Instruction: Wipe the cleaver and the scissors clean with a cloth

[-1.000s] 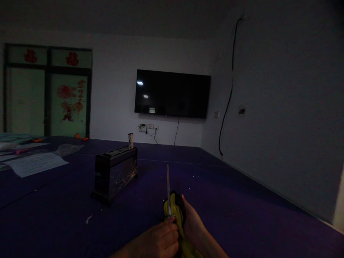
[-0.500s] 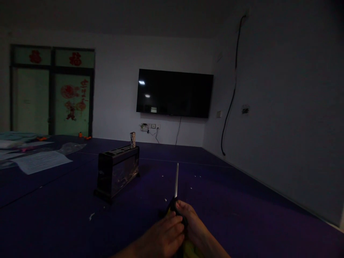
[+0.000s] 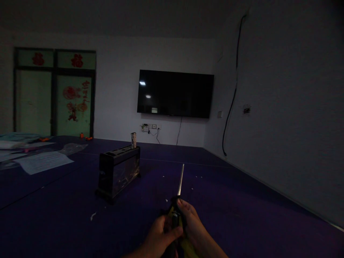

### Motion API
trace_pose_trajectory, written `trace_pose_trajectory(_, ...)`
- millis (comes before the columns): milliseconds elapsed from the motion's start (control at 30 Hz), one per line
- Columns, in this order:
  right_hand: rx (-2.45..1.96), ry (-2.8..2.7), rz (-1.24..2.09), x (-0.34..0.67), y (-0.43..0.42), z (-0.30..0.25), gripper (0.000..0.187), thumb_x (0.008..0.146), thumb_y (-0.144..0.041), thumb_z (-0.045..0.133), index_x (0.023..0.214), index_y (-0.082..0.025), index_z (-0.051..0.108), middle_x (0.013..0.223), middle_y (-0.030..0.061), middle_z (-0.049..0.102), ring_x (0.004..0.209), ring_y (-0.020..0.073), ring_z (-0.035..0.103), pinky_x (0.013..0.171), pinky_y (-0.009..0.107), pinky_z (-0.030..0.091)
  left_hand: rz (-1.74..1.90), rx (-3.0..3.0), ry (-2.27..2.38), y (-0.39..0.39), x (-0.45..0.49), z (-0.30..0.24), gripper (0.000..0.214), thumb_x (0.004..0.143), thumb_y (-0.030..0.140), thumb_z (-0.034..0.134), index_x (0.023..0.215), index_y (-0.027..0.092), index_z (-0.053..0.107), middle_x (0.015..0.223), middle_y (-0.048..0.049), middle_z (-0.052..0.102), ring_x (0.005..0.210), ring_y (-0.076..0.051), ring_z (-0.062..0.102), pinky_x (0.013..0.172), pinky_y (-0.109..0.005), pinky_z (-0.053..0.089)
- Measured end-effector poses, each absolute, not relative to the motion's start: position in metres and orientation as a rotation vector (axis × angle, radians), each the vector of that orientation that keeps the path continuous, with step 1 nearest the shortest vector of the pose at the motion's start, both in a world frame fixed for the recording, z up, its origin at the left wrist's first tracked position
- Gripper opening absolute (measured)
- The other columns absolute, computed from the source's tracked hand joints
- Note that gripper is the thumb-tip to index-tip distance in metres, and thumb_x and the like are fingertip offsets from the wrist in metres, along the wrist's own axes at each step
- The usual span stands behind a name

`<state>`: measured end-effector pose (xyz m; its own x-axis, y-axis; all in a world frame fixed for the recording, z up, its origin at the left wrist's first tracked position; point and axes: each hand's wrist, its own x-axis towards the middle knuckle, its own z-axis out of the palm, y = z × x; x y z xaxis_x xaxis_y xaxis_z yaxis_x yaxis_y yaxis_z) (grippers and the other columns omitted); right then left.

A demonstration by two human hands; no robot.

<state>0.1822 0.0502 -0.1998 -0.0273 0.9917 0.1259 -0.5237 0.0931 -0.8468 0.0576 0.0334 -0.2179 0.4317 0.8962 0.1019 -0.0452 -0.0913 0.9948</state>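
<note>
In the head view I hold a yellow-and-black tool (image 3: pixel 175 214) with a long, straight metal shaft (image 3: pixel 181 180) pointing up and away from me. My right hand (image 3: pixel 191 219) is closed on its right side, thumb near the base of the shaft. My left hand (image 3: pixel 161 237) grips the lower body from the left, with the thumb lying across it. The dark picture and my fingers hide much of the tool, so its exact kind is unclear. Beyond my hands, to the left, a dark long-bodied device (image 3: pixel 119 172) stands on the purple tabletop (image 3: pixel 242 208), a small patterned cylinder (image 3: pixel 133 140) upright on top.
Printed paper (image 3: pixel 44 163) and clear plastic (image 3: pixel 72 148) lie at the left. Small orange items (image 3: pixel 86 137) sit near the far edge. White scraps (image 3: pixel 92 216) dot the table. A black cable (image 3: pixel 229 107) hangs down the right wall. A television (image 3: pixel 176 94) is mounted ahead.
The shaft's tip has swung slightly to the right. My left hand has shifted, its thumb now across the tool, so more of the body shows. My right hand stays near the shaft's base.
</note>
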Motion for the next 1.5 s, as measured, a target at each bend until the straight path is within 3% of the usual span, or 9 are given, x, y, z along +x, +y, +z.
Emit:
trace_pose_trajectory(167, -0.779, -0.944, 1.337, 0.1786, 0.0485, -0.2026, 0.038, 0.059, -0.049, 0.073, 0.072, -0.016, 0.059, 0.054, -0.0037, 0.055, 0.045, 0.0088, 0.049, 0.044, 0.020, 0.036, 0.779, 1.324, 0.653, 0.0381, 0.0640, -0.2200, 0.062, 0.053, 0.062, 0.064, 0.087, 0.013, 0.047, 0.054, 0.0004, 0.055, 0.038, -0.009, 0.047, 0.041, -0.021, 0.035)
trace_pose_trajectory(467, -0.646, -1.107, 1.434, 0.1825, 0.0471, -0.1949, 0.033, 0.063, -0.040, 0.074, 0.077, -0.013, 0.062, 0.064, 0.0008, 0.060, 0.053, 0.0086, 0.052, 0.051, 0.019, 0.036, 0.731, 1.157, 0.653, 0.0417, 0.0599, -0.2223, 0.048, 0.057, 0.041, 0.055, 0.093, 0.015, 0.038, 0.053, 0.0008, 0.058, 0.033, -0.010, 0.047, 0.030, -0.018, 0.031)
trace_pose_trajectory(700, -0.673, -1.078, 1.407, 0.1824, 0.0493, -0.1971, 0.035, 0.057, -0.040, 0.078, 0.073, -0.012, 0.063, 0.059, 0.0004, 0.060, 0.049, 0.0078, 0.051, 0.048, 0.018, 0.036, 0.726, 1.191, 0.668, 0.0383, 0.0592, -0.2212, 0.049, 0.062, 0.042, 0.050, 0.099, 0.013, 0.036, 0.051, 0.0015, 0.055, 0.031, -0.009, 0.044, 0.028, -0.017, 0.028)
trace_pose_trajectory(1233, -0.711, -1.036, 1.362, 0.1806, 0.0514, -0.2018, 0.033, 0.062, -0.043, 0.074, 0.065, -0.013, 0.060, 0.053, -0.0013, 0.058, 0.044, 0.0069, 0.048, 0.045, 0.018, 0.034, 0.746, 1.335, 0.731, 0.0370, 0.0577, -0.2234, 0.049, 0.067, 0.051, 0.055, 0.096, 0.015, 0.038, 0.051, 0.0037, 0.054, 0.031, -0.007, 0.043, 0.030, -0.017, 0.028)
trace_pose_trajectory(1500, -0.657, -1.125, 1.419, 0.1828, 0.0470, -0.1946, 0.035, 0.062, -0.041, 0.074, 0.075, -0.010, 0.067, 0.065, 0.0056, 0.064, 0.055, 0.0102, 0.054, 0.052, 0.020, 0.037, 0.762, 1.282, 0.728, 0.0387, 0.0573, -0.2237, 0.040, 0.074, 0.047, 0.046, 0.094, 0.015, 0.035, 0.049, 0.0029, 0.054, 0.029, -0.008, 0.042, 0.028, -0.017, 0.028)
